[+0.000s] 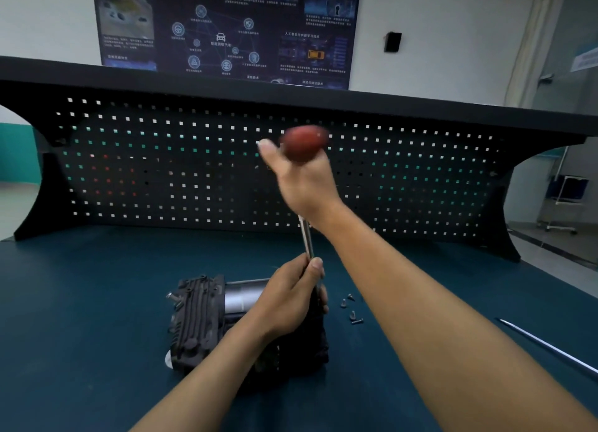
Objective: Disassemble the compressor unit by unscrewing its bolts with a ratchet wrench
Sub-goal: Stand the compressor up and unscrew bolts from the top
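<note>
The black ribbed compressor unit [197, 321] with a silver cylinder lies on the dark teal bench [97, 302]. A long tool stands upright over its right end: a steel shaft [305, 237] topped by a red handle [302, 142], blurred. My right hand [304, 182] grips the red handle from below. My left hand [291, 299] is curled round the lower shaft just above the unit, hiding the tool's tip and the bolt under it. Several loose bolts [351, 308] lie on the bench just right of the unit.
A thin steel rod [550, 347] lies at the bench's right side. A black pegboard back panel [161, 159] with a shelf on top closes the far edge of the bench. A dark poster hangs on the wall behind.
</note>
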A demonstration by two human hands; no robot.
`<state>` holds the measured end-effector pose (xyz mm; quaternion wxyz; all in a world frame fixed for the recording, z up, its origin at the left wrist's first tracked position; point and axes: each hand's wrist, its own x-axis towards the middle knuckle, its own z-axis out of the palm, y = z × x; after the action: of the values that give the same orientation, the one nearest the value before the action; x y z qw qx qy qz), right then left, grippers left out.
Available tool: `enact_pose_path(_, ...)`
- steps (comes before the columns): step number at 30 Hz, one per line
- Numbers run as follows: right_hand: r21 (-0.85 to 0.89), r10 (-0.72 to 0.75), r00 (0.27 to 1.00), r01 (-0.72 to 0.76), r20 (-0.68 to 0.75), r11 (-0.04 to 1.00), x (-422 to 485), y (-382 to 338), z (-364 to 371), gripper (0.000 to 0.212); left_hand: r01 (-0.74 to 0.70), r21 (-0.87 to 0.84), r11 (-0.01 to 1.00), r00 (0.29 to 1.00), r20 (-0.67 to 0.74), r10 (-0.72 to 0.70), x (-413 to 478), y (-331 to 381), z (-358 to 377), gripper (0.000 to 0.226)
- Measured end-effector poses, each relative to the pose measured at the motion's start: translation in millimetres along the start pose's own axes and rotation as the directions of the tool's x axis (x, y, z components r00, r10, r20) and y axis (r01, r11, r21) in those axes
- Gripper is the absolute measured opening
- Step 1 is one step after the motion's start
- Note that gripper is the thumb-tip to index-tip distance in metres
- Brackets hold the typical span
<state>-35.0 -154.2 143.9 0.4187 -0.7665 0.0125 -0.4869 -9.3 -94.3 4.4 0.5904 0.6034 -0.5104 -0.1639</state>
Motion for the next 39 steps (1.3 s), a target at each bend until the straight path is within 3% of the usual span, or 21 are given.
enact_pose_path(3, 0.424, 0.115, 0.993, -0.121, 0.039, 0.898, 0.4, 5.8, -16.4, 0.044, -0.005, 0.033, 0.999, 1.0, 0.016, 0.004, 1.4, -0.2, -0.1, 0.036)
enact_pose_path(7, 0.777, 0.204, 0.968, -0.242, 0.148, 0.582, 5.3, 18.8, -44.4, 0.057, -0.029, 0.08, 0.996, 0.999, 0.042, 0.025, 2.0, 1.7, -0.2, 0.036)
enact_pose_path(11, 0.908, 0.252, 0.944, -0.287, 0.213, 0.305, 5.4, 32.4, -61.5, 0.058, -0.036, 0.073, 0.997, 0.998, 0.059, 0.031, 2.3, 0.9, -0.6, 0.033)
enact_pose_path(17, 0.923, 0.243, 0.941, -0.296, 0.237, 0.245, 4.4, 40.7, -69.8, 0.058, -0.038, 0.058, 0.998, 0.997, 0.073, 0.034, 2.6, -0.9, -0.4, 0.024)
enact_pose_path(24, 0.901, 0.259, 0.942, -0.292, 0.213, 0.321, 3.7, 31.2, -66.0, 0.059, -0.043, 0.145, 0.989, 0.999, 0.029, 0.039, 3.4, 1.2, 0.7, 0.024)
enact_pose_path(28, 0.837, 0.294, 0.95, -0.243, 0.103, 0.491, 5.7, 26.5, -61.8, 0.059, -0.037, 0.151, 0.988, 0.999, 0.007, 0.037, 4.1, 2.6, 1.8, 0.025)
enact_pose_path(30, 0.73, 0.29, 0.957, -0.203, 0.006, 0.653, 6.8, 24.6, -57.5, 0.06, -0.026, 0.145, 0.989, 1.0, -0.005, 0.027, 4.2, 3.1, 2.2, 0.026)
enact_pose_path(33, 0.434, 0.215, 0.964, -0.129, -0.156, 0.892, 7.5, 25.3, -51.0, 0.053, -0.018, 0.156, 0.988, 1.0, -0.023, 0.022, 3.9, 3.5, 2.6, 0.026)
enact_pose_path(35, 0.257, 0.139, 0.969, -0.084, -0.204, 0.963, 7.7, 27.7, -47.8, 0.05, -0.013, 0.179, 0.984, 0.999, -0.035, 0.019, 3.8, 3.9, 3.3, 0.026)
enact_pose_path(39, 0.069, -0.036, 0.971, 0.054, -0.237, 0.996, 7.1, 30.0, -42.3, 0.055, -0.001, 0.174, 0.985, 0.999, -0.047, 0.009, 3.1, 5.3, 4.4, 0.026)
